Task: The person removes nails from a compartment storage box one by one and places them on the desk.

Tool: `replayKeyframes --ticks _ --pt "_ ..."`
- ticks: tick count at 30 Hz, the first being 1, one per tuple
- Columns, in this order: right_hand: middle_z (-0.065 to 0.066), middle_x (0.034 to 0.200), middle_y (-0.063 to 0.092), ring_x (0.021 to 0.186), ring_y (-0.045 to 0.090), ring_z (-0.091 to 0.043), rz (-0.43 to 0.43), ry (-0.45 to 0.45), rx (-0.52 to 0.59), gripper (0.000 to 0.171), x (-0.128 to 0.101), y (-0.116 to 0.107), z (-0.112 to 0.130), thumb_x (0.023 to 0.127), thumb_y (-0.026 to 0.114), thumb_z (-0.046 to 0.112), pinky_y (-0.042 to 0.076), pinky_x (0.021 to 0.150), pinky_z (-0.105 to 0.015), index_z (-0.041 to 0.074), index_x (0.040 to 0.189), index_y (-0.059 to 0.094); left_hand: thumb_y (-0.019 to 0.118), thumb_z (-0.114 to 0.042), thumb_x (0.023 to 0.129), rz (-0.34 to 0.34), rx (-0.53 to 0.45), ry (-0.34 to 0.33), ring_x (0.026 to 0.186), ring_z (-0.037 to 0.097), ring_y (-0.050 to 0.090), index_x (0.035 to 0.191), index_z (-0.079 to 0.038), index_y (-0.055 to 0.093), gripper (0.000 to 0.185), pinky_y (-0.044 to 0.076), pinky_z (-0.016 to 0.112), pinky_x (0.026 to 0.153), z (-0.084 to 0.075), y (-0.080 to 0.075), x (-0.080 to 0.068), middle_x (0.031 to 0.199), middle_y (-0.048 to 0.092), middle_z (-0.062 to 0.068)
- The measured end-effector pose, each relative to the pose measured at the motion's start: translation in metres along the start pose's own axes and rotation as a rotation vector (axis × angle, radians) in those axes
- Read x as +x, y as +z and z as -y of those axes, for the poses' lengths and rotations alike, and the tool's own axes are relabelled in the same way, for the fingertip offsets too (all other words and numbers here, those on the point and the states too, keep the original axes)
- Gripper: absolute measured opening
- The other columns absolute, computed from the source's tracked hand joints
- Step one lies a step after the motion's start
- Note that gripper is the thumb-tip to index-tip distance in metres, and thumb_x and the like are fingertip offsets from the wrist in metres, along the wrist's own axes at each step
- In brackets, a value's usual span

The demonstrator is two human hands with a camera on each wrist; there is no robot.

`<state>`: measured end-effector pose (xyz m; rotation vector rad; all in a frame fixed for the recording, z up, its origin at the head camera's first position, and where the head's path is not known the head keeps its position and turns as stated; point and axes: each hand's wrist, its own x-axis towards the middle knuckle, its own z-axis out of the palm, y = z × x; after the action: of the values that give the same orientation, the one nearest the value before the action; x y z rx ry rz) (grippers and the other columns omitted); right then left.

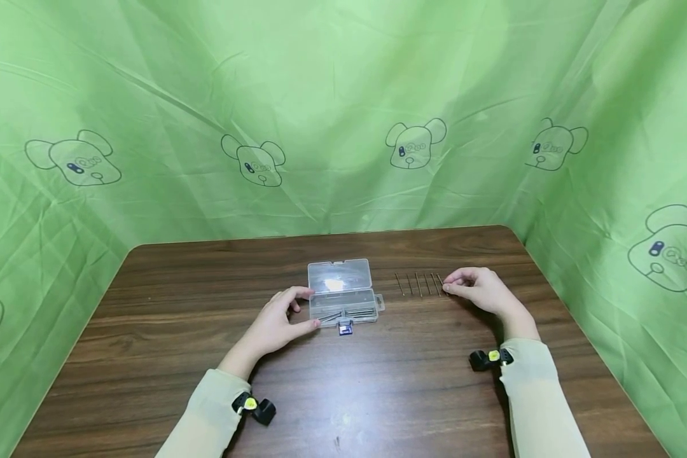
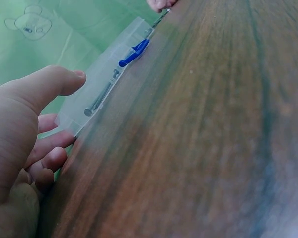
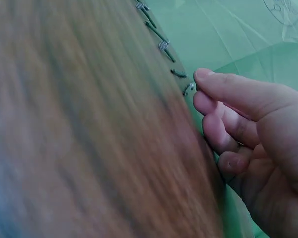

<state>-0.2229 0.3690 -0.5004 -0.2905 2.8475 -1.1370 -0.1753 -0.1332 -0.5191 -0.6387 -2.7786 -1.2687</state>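
Observation:
A clear plastic box [image 1: 341, 292] lies open at the middle of the brown table [image 1: 378, 394], its lid tipped back. Several nails [image 1: 349, 313] lie inside, and a blue latch [image 1: 346, 328] sticks out at the front. My left hand [image 1: 306, 308] holds the box's left end between thumb and fingers. The left wrist view shows that hand [image 2: 69, 106] at the box [image 2: 114, 74], with nails [image 2: 99, 101] and latch [image 2: 134, 53]. To the right, a row of nails [image 1: 418, 284] lies on the wood. My right hand [image 1: 449, 287] pinches the rightmost nail [image 3: 188, 88] with curled fingers [image 3: 223, 89].
Green cloth printed with cartoon bear heads [image 1: 415, 145] walls the table at the back and both sides. The table's far edge [image 1: 320, 236] runs close behind the box. A small black-and-yellow camera sits on each wrist [image 1: 254, 407] [image 1: 490, 358].

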Motion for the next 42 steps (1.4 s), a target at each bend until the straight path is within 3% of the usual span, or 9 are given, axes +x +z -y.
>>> replayKeyframes --ticks 10,15,20,25,29,36,42 --pt "0.001 0.094 0.079 0.085 0.071 -0.012 -0.006 -0.008 0.043 0.022 0.001 -0.002 0.004 0.1 0.083 0.035 0.052 0.077 -0.025 0.015 0.108 0.083 0.093 -0.038 0.089 0.0 0.005 -0.005 0.103 0.014 0.059 0.143 -0.021 0.066 0.063 0.047 0.042 0.095 0.0 -0.001 0.0 0.134 0.068 -0.005" --pt "-0.002 0.092 0.078 0.08 0.071 -0.018 -0.035 -0.075 0.059 0.019 0.004 -0.003 0.027 0.099 0.084 0.032 0.052 0.072 -0.027 0.014 0.108 0.082 0.093 -0.038 0.088 0.001 0.0 -0.002 0.103 0.014 0.059 0.143 -0.02 0.067 0.063 0.047 0.041 0.094 -0.001 -0.001 0.001 0.132 0.069 -0.005" --pt "0.001 0.095 0.076 0.085 0.069 -0.015 -0.047 -0.177 0.081 0.02 0.008 0.005 0.059 0.098 0.085 0.027 0.052 0.076 -0.026 0.013 0.112 0.081 0.093 -0.038 0.088 -0.002 0.0 -0.003 0.103 0.014 0.059 0.143 -0.02 0.067 0.063 0.047 0.041 0.094 -0.001 0.0 0.002 0.132 0.069 -0.004" --pt "0.002 0.095 0.075 0.087 0.069 -0.017 0.064 -0.295 0.139 0.022 0.009 0.02 0.093 0.097 0.086 0.021 0.054 0.076 -0.028 0.009 0.115 0.08 0.093 -0.038 0.089 0.005 -0.002 -0.008 0.103 0.013 0.058 0.143 -0.02 0.066 0.063 0.047 0.041 0.094 -0.002 0.001 0.001 0.133 0.069 -0.005" --pt "0.004 0.095 0.074 0.089 0.069 -0.018 0.152 -0.357 0.165 0.019 0.01 0.035 0.119 0.096 0.087 0.019 0.054 0.076 -0.028 0.014 0.113 0.08 0.093 -0.037 0.088 0.004 -0.008 -0.009 0.103 0.015 0.059 0.143 -0.019 0.067 0.063 0.047 0.041 0.094 -0.004 0.0 -0.001 0.132 0.069 -0.004" --pt "0.007 0.1 0.076 0.092 0.07 -0.016 0.163 -0.43 0.121 0.02 0.028 0.064 0.154 0.095 0.088 0.018 0.058 0.081 -0.034 0.01 0.113 0.08 0.093 -0.036 0.088 -0.004 -0.005 -0.004 0.103 0.015 0.059 0.142 -0.018 0.067 0.063 0.047 0.041 0.095 -0.004 -0.001 -0.001 0.132 0.07 -0.003" --pt "0.005 0.113 0.077 0.092 0.068 -0.024 0.227 -0.407 0.147 0.02 0.045 0.089 0.169 0.096 0.087 0.023 0.056 0.081 -0.037 0.017 0.114 0.081 0.093 -0.037 0.088 -0.001 -0.003 -0.012 0.103 0.014 0.059 0.142 -0.019 0.067 0.063 0.047 0.041 0.094 -0.003 0.001 -0.001 0.131 0.07 -0.004"
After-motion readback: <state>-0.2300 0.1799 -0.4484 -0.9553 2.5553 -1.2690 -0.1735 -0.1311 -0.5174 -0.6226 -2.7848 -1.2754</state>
